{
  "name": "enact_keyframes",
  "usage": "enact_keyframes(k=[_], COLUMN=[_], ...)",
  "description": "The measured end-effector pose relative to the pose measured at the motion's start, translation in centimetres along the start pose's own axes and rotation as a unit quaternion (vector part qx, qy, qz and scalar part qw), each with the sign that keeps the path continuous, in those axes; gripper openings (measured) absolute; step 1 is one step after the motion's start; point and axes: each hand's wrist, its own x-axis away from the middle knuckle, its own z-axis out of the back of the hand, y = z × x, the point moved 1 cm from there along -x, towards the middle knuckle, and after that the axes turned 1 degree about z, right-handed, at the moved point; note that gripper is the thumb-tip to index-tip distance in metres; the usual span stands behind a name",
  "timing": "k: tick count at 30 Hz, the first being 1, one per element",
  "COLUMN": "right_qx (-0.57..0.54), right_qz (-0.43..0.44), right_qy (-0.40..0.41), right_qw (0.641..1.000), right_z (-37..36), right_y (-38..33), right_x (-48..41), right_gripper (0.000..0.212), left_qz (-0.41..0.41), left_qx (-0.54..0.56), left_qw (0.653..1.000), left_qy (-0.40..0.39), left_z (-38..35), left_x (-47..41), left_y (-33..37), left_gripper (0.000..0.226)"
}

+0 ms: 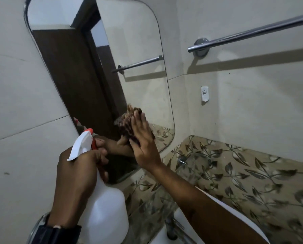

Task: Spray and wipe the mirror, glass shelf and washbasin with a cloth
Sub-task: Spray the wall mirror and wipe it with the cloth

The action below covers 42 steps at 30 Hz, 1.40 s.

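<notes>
The mirror (87,55) hangs tilted across the upper left of the head view. With flat, straight fingers my right hand (143,140) presses a dark brownish cloth (125,120) against the mirror's lower right part. My left hand (80,168) grips the neck of a white spray bottle (106,206), its fingers by the orange trigger (94,144) of the white spray head. The glass shelf (193,166) sticks out below the mirror's lower corner. Part of the white washbasin (164,233) shows at the bottom, under my right forearm, with a chrome tap (171,228).
A chrome towel rail (252,30) runs along the right wall above. A small white holder (205,93) is stuck to that wall. A leaf-patterned tile band (244,176) runs behind the basin. The mirror reflects a dark wooden door.
</notes>
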Motion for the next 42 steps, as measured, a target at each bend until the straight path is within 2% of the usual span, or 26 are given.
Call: enact_keyframes(k=[1,2,3,5,7,9,11,13,15,16,18,21,23,26,28,29,31,33,35,36,39,41,42], right_qx=[-0.001,-0.003,-0.009,-0.030,-0.047,-0.043,-0.038,-0.020,-0.017,-0.021,-0.039,-0.060,-0.066,-0.034,-0.027,-0.032,-0.062,-0.078,-0.084,-0.082,-0.065,-0.055,-0.050], right_qz=[-0.014,-0.042,-0.088,-0.205,-0.269,-0.255,-0.199,-0.132,-0.109,-0.131,-0.226,-0.352,-0.322,-0.172,-0.146,-0.165,-0.271,-0.396,-0.444,-0.426,-0.300,-0.235,-0.233], right_qy=[0.007,0.028,0.058,0.137,0.185,0.189,0.159,0.111,0.087,0.102,0.160,0.209,0.198,0.128,0.085,0.087,0.142,0.195,0.209,0.205,0.139,0.083,0.080], right_qw=[1.000,0.999,0.994,0.969,0.944,0.947,0.966,0.985,0.990,0.986,0.960,0.910,0.923,0.976,0.985,0.982,0.950,0.894,0.867,0.877,0.941,0.967,0.968], right_z=[0.2,0.5,0.8,1.6,2.7,3.5,3.6,3.0,2.4,2.2,2.5,3.5,3.8,2.7,1.4,0.8,0.6,1.4,2.6,2.8,1.4,-0.1,-0.5], right_y=[1.0,2.0,2.8,3.9,4.5,3.9,2.7,2.2,3.2,4.2,6.2,6.5,5.3,3.2,3.4,4.0,6.2,8.0,8.6,8.2,5.2,3.5,3.6], right_x=[1.1,1.6,1.4,-1.1,-5.3,-8.7,-9.5,-7.3,-3.8,-2.2,-1.6,-5.2,-7.0,-4.7,-0.1,2.3,4.5,2.8,-0.2,-1.2,0.1,4.1,6.0], right_gripper=[0.073,0.075,0.075,0.072,0.070,0.070,0.070,0.070,0.072,0.072,0.071,0.069,0.070,0.072,0.074,0.074,0.070,0.065,0.066,0.066,0.067,0.072,0.073], left_qz=[0.033,0.001,-0.020,-0.013,0.051,0.038,0.034,0.039,0.045,0.057,0.085,0.070,0.076,0.100,0.119,0.120,0.106,0.082,0.060,0.056,0.072,0.080,0.084], left_qx=[0.045,0.033,0.015,0.004,0.037,0.038,0.028,0.042,0.043,0.039,0.061,0.010,-0.003,-0.003,0.016,0.033,0.024,-0.010,-0.022,-0.021,-0.024,-0.028,-0.019], left_qw=[0.998,0.997,0.996,0.999,0.998,0.998,0.998,0.997,0.997,0.997,0.994,0.996,0.996,0.994,0.992,0.992,0.993,0.993,0.992,0.992,0.989,0.987,0.987], left_qy=[0.030,0.075,0.082,0.045,0.031,0.042,0.052,0.049,0.048,0.046,0.032,0.054,0.047,0.036,0.029,0.031,0.051,0.084,0.112,0.111,0.124,0.136,0.135], left_z=[-0.3,-0.3,-0.6,-1.8,-2.4,-2.5,-2.6,-3.2,-3.5,-3.6,-3.2,-2.3,-2.1,-2.3,-2.7,-2.8,-2.6,-2.0,-1.8,-1.9,-2.0,-1.7,-1.5], left_x=[-0.1,-0.1,0.0,0.8,0.9,0.4,0.5,0.4,0.4,0.3,-0.2,-0.9,-1.1,-1.5,-1.0,-0.5,0.5,1.4,2.2,2.5,3.3,3.5,3.8], left_y=[-0.3,-0.4,-0.2,0.4,0.5,-0.1,-0.4,-0.6,-0.3,-0.3,-0.7,-1.5,-2.2,-2.7,-3.1,-3.3,-3.8,-4.1,-4.2,-4.3,-4.6,-5.2,-5.2], left_gripper=[0.037,0.033,0.032,0.031,0.031,0.023,0.015,0.017,0.025,0.029,0.040,0.028,0.025,0.028,0.030,0.030,0.027,0.029,0.028,0.029,0.048,0.044,0.037])
